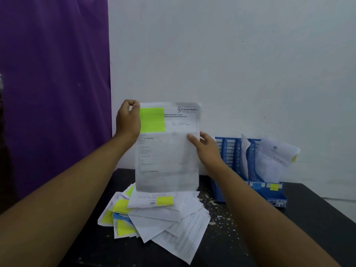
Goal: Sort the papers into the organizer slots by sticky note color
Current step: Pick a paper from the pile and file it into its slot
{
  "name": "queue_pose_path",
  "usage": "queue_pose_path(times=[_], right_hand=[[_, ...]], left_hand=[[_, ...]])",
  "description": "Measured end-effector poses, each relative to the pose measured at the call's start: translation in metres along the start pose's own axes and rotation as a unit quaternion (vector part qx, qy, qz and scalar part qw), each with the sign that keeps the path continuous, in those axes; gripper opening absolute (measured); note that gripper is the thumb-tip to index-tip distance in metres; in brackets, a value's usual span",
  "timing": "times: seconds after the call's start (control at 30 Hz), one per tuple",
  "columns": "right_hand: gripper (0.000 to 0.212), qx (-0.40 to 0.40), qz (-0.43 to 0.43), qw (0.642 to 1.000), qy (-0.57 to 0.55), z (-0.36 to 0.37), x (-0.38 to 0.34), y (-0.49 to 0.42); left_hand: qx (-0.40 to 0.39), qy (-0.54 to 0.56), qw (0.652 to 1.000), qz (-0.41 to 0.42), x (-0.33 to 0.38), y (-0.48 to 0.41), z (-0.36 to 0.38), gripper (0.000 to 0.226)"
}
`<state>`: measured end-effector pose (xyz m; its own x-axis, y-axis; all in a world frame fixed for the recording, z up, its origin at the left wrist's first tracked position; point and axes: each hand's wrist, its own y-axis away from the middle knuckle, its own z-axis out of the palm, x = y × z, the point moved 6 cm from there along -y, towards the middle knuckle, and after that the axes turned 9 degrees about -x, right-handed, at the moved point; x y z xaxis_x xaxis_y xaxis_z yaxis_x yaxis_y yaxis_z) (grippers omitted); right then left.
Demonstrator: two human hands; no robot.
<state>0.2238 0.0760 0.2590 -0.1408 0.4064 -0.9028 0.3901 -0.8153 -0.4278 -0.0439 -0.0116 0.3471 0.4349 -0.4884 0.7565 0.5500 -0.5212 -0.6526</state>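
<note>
I'm seeing the sheet point(167, 151) hanging upright between both hands, above the pile of papers point(159, 214) lying on the black table point(308, 209). The left hand point(128, 118) is pinching its top-left corner with curled fingers, just beside the green sticky note point(152, 120) sitting at the sheet's upper left. The right hand point(206, 145) is gripping the right edge about midway down, thumb pressing on the front, fingers going behind. The header is reading "Sentra Medika" beside a round logo, with "RAWAT JALAN" partly showing; the smaller print is blurring out. The blue organizer point(248, 170) is standing to the right against the wall, 2 slots holding papers, a yellow label note point(274, 186) sticking on its front.
</note>
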Motion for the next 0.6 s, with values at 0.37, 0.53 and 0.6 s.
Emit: queue_pose_path(times=[0.37,0.53,0.6], right_hand=[[0.017,0.121,-0.027,0.990,-0.070,-0.044,-0.012,0.005],[0.016,0.118,-0.028,0.991,-0.049,-0.050,-0.017,0.009],[0.017,0.114,-0.031,0.992,-0.044,-0.052,-0.019,0.010]], left_hand=[[-0.205,-0.022,0.978,0.022,-0.019,0.032,0.044,0.060],[-0.203,-0.035,0.978,0.017,-0.014,0.035,0.047,0.058],[-0.211,-0.036,0.977,0.010,-0.014,0.036,0.047,0.059]])
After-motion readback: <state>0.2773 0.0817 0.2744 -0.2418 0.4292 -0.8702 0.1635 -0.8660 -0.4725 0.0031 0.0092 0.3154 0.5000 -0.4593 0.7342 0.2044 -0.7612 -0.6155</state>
